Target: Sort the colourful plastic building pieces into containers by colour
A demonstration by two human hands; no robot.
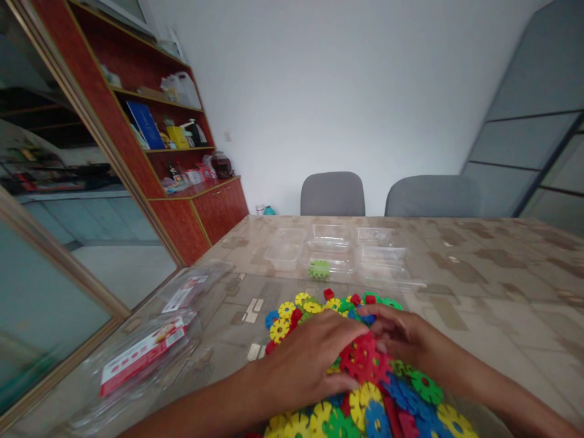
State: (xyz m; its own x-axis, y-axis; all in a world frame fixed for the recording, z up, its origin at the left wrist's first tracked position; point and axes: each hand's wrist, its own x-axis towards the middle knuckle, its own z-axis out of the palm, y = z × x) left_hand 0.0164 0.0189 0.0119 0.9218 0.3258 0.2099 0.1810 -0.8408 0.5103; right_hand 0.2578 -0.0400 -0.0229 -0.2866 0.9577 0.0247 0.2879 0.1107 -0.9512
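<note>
A heap of flat plastic gear-shaped pieces in yellow, red, blue and green lies on the table in front of me. My left hand rests on the heap, fingers curled over a cluster of red pieces. My right hand meets it from the right, fingertips touching the same red cluster. Beyond the heap stand several clear plastic trays; one of them holds a few green pieces.
The table has a beige patterned top. Clear plastic packaging with a red label lies at the left near the table edge. Two grey chairs stand at the far side. A red-brown shelf unit is at the left.
</note>
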